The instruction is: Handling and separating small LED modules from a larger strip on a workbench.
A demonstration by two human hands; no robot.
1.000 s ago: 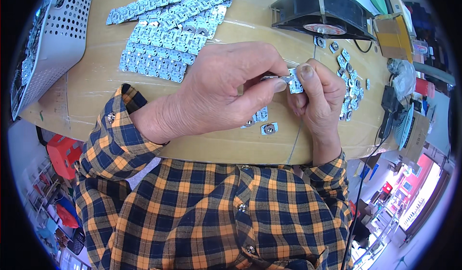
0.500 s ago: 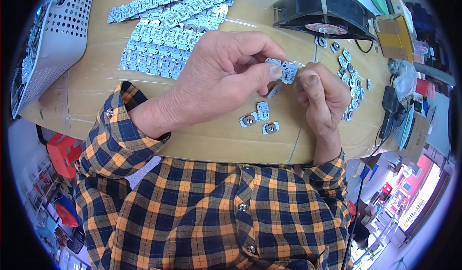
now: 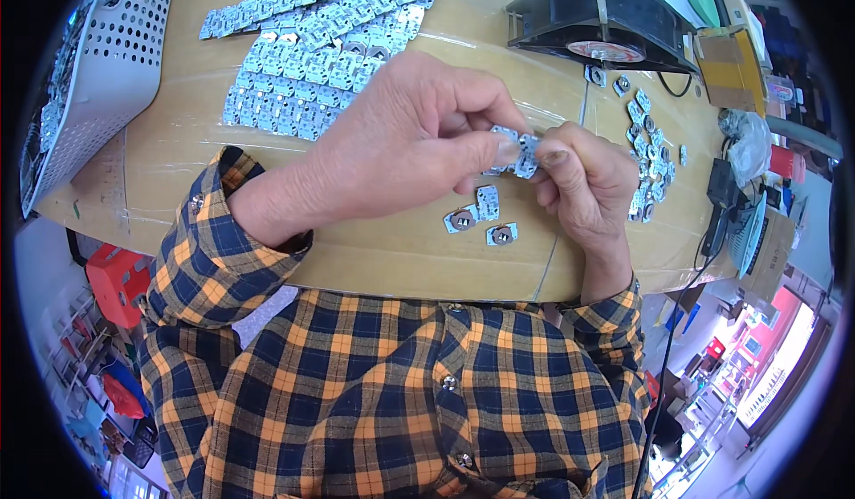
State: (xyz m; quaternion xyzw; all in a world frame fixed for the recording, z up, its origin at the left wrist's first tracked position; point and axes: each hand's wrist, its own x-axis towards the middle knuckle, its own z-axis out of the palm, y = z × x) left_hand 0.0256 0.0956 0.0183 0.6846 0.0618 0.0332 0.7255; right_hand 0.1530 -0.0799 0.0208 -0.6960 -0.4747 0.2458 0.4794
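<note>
Silvery boards (image 3: 525, 156) sit pinched in left hand (image 3: 405, 134), grip of right hand (image 3: 588, 183) unclear; ten-o'clock rows (image 3: 294, 85) seem done, three-o'clock loose pieces (image 3: 655, 165) remain.

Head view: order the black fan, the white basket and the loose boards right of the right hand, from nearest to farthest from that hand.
1. Loose boards, just right of the right hand.
2. Black fan, above that hand in the picture.
3. White basket, far left.
</note>
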